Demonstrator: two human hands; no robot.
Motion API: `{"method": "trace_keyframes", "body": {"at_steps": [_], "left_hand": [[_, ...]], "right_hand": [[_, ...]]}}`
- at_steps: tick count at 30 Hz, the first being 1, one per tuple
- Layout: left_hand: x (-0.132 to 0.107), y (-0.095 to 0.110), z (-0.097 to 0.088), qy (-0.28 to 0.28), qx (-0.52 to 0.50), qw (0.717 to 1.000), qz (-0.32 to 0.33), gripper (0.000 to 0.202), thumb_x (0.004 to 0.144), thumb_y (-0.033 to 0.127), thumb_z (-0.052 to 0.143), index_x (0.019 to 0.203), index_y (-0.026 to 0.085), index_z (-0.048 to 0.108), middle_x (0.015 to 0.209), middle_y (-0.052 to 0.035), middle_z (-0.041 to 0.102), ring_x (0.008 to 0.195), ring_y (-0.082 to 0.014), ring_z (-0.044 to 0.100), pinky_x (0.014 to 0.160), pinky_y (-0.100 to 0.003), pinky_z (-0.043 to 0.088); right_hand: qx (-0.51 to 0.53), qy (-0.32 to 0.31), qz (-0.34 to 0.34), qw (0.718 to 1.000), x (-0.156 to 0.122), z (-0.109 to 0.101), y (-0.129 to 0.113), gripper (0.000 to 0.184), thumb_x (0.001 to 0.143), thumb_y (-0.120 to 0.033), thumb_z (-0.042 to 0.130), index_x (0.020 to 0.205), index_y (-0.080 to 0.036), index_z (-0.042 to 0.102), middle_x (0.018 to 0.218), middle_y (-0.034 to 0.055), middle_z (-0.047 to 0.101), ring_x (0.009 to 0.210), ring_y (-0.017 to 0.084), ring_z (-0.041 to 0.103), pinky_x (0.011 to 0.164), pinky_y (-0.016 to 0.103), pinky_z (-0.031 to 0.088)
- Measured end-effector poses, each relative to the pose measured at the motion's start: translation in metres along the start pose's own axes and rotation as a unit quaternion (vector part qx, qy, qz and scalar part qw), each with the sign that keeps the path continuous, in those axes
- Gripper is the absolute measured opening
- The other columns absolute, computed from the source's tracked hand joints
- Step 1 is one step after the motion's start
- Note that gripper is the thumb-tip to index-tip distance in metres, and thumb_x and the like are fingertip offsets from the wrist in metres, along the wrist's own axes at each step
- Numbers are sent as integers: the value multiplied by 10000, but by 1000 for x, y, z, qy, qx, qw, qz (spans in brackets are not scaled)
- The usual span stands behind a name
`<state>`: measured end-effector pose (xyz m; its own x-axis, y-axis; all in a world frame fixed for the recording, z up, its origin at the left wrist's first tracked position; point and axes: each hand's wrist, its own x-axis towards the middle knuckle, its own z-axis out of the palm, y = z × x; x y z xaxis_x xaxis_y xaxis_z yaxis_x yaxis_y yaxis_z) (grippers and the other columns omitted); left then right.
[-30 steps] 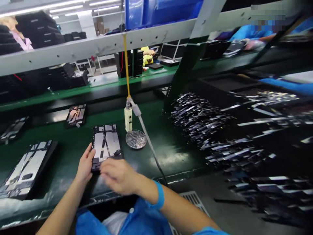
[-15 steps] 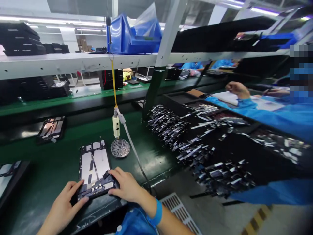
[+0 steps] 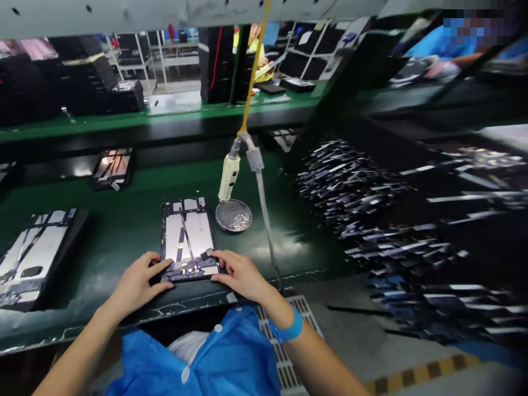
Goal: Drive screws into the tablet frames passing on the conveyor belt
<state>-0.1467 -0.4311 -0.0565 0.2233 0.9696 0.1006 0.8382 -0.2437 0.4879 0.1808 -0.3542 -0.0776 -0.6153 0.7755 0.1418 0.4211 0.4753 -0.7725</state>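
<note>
An opened tablet (image 3: 198,234) lies on the green bench in front of me, its pale battery and the circuit board along its near end exposed. My left hand (image 3: 142,283) grips the near left corner, forefinger on the side and thumb at the near edge. On the near right corner, my right hand (image 3: 239,275) has its thumb at the edge. That hand's forefinger touches a small black part (image 3: 206,254) at the tablet's right side; whether this part is attached, I cannot tell. Just beyond the right hand sits a round perforated metal dish (image 3: 233,215) with tiny bits in it.
A pale electric screwdriver (image 3: 229,176) hangs from a yellow cord above the dish, its grey cable running down rightward. More opened tablets (image 3: 35,256) (image 3: 112,168) lie left. Heaped thin metallic-looking strips (image 3: 350,187) fill the right side. A white shelf beam (image 3: 124,14) crosses overhead.
The view has tipped down and swung, so the bench things appear shifted and the overhead shelf is mostly out of sight. Both hands keep their places on the tablet.
</note>
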Motion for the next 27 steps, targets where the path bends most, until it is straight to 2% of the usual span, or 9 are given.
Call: {"method": "trace_keyframes", "body": {"at_steps": [4, 6, 8, 11, 14, 18, 24, 27], "left_hand": [[10, 23, -1, 84, 29, 996, 2, 496, 866, 504, 734, 1275, 233, 666, 1217, -123, 616, 1125, -302, 584, 949, -450, 530], [17, 37, 3, 83, 27, 995, 37, 411, 906, 439, 708, 1240, 205, 660, 1200, -130, 616, 1143, -305, 555, 966, -478, 511], [22, 50, 10, 60, 16, 995, 74, 327, 947, 366, 666, 1228, 198, 652, 1177, -125, 624, 1148, -295, 545, 976, -482, 501], [24, 60, 23, 70, 0, 993, 91, 238, 978, 271, 619, 1200, 192, 651, 1125, -114, 640, 1107, -270, 558, 953, -457, 513], [22, 61, 30, 96, -16, 990, 98, 190, 973, 212, 621, 1156, 178, 658, 1070, -104, 651, 1054, -246, 570, 919, -421, 528], [22, 57, 29, 96, -35, 986, 129, 127, 964, 150, 617, 1078, 174, 669, 1028, -91, 667, 1007, -222, 586, 885, -376, 538], [23, 55, 13, 76, -77, 987, 120, 209, 993, 200, 591, 1189, 189, 662, 1051, -90, 667, 983, -196, 624, 842, -333, 567], [18, 55, 12, 63, -63, 986, 141, 229, 996, 207, 579, 1204, 205, 675, 1043, -90, 674, 966, -198, 631, 819, -335, 569]], "right_hand": [[94, 37, 15, 995, -3, 0, 3, 465, 883, -413, 753, 1276, -203, 620, 873, -1, 652, 571, 89, 533, 608, 252, 502], [116, 63, 29, 991, -3, -1, 3, 388, 902, -396, 726, 1224, -201, 636, 840, -3, 649, 588, 95, 543, 586, 237, 494], [123, 84, 41, 988, -2, -2, 1, 327, 911, -372, 711, 1183, -201, 646, 807, -8, 643, 596, 98, 543, 570, 229, 482], [122, 93, 48, 987, 0, -3, 0, 286, 915, -348, 703, 1156, -201, 653, 797, -7, 644, 601, 101, 544, 559, 229, 474], [114, 97, 46, 988, 2, -4, -1, 260, 923, -346, 693, 1137, -200, 661, 803, 0, 654, 604, 105, 552, 565, 236, 485], [103, 103, 37, 989, 3, -4, -2, 247, 934, -352, 679, 1125, -196, 669, 810, 4, 662, 596, 105, 564, 600, 251, 515], [96, 107, 37, 989, 3, -4, -2, 238, 938, -353, 676, 1110, -189, 675, 820, 11, 671, 606, 111, 579, 618, 258, 533], [94, 106, 43, 989, 2, -3, -2, 241, 942, -364, 670, 1119, -201, 674, 837, 14, 677, 623, 115, 594, 631, 260, 546]]}}
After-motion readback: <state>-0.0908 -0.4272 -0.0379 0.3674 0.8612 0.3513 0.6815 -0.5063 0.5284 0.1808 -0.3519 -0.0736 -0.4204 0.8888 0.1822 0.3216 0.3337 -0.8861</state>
